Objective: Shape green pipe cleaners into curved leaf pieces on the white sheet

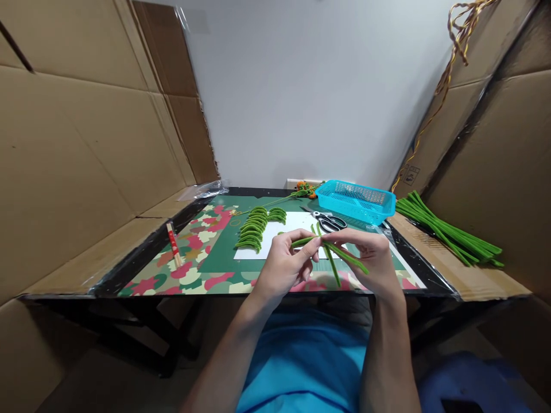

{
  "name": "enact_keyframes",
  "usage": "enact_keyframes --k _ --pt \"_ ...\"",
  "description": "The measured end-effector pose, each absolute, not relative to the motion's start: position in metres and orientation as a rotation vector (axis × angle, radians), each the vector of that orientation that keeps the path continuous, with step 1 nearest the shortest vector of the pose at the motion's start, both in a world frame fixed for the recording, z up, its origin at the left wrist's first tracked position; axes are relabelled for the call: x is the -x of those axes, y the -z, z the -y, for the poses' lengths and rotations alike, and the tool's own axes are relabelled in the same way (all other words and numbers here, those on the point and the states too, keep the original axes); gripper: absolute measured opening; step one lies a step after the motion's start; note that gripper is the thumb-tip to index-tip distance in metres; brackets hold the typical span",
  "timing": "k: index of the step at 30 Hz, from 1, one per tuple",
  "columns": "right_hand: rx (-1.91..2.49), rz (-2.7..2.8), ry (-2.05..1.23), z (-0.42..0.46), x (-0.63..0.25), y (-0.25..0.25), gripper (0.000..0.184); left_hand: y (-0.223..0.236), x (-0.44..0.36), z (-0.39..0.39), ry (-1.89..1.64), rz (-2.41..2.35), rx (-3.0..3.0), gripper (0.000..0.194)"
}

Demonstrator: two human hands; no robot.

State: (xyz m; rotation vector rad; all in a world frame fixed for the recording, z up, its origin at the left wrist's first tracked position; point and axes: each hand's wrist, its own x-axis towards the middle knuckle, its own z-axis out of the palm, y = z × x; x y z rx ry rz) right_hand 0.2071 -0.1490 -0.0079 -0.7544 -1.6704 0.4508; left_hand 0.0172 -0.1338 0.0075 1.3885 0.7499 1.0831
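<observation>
Several green pipe cleaners (349, 259) cross each other between my two hands, just above the near part of the table. My left hand (290, 261) pinches them near the crossing with thumb and forefinger. From the other side, my right hand (370, 252) has its fingers closed on the same pieces, and its fingertips meet my left thumb. Two strands stick out toward me and short ends point up behind the fingers. Left of my hands, curved green pipe cleaner pieces (253, 226) lie in a row on a white sheet (269, 235), with a smaller group (276, 214) beside them.
Black-handled scissors (330, 221) lie behind my hands, near a blue plastic basket (357, 201). Orange and green pipe cleaner flowers (306, 189) rest at the back. Long green pipe cleaners (447, 229) lie at right, red-wrapped chopsticks (173, 244) at left. Cardboard walls (86, 115) flank the table.
</observation>
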Motion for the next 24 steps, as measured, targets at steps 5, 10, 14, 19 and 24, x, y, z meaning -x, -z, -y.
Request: enact_keyframes --k 5,10,14,19,24 --pt "0.738 1.688 -0.359 0.1481 -0.2040 0.0054 0.017 -0.0069 -0.0165 0.1317 -1.121 -0.760 -1.417 0.036" --pt "0.691 1.675 -0.312 0.1447 -0.2004 0.0064 0.012 -0.0051 -0.0184 0.1309 -1.150 -0.756 -1.439 0.035" --pt "0.650 1.651 -0.340 0.1430 -0.2008 0.0086 0.010 -0.0035 -0.0194 0.1310 -1.136 -0.749 -1.402 0.036" --pt "0.723 1.724 -0.509 0.1474 -0.2070 0.0102 0.022 -0.0020 -0.0171 0.1283 -1.182 -0.758 -1.388 0.032" --pt "0.773 1.629 -0.480 0.1468 -0.2035 0.0130 0.017 -0.0025 -0.0169 0.1279 -1.215 -0.751 -1.447 0.029"
